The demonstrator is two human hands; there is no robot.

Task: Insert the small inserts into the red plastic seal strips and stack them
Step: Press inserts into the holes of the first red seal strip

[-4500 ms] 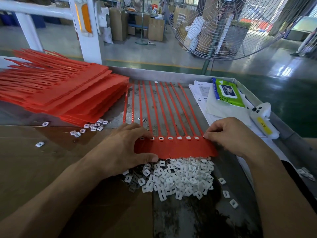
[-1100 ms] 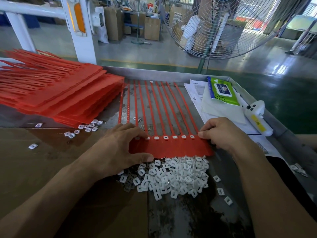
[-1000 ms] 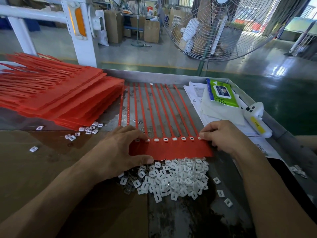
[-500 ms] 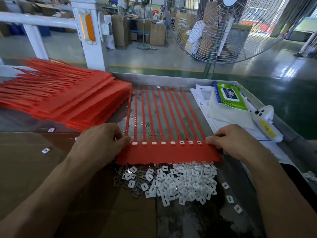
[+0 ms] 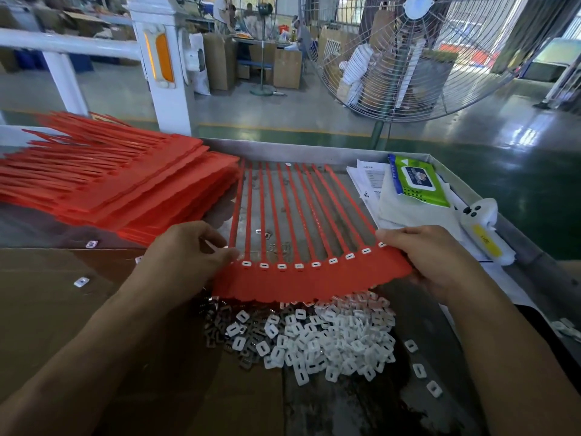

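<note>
**filled sheet gripped at both ends, ready for the stack**

the red seal strip sheet sits between the two hands, just beyond the loose pile of white inserts on the metal worktable. its flat tab edge faces the person and bows upward toward the right, so that end looks lifted off the surface; its long tails run away toward the far rim. a row of fitted inserts shows along the heads of the strips, with no open slot visible, though the two end heads are partly hidden by fingers.

the left hand pinches the sheet's left corner between thumb and fingertips. the right hand grips the right corner, fingers curled over the top and thumb underneath as far as can be seen.

by the look of it, inserting on this sheet is finished and the stacking step is in hand. the next move calls for carrying the sheet left onto the stack of red sheets, which lies just beside its left tails, keeping it level so the tails do not snag or sweep the pile, and lining it up with the sheets below. a few stray inserts lie on the brown cardboard at left.
</note>
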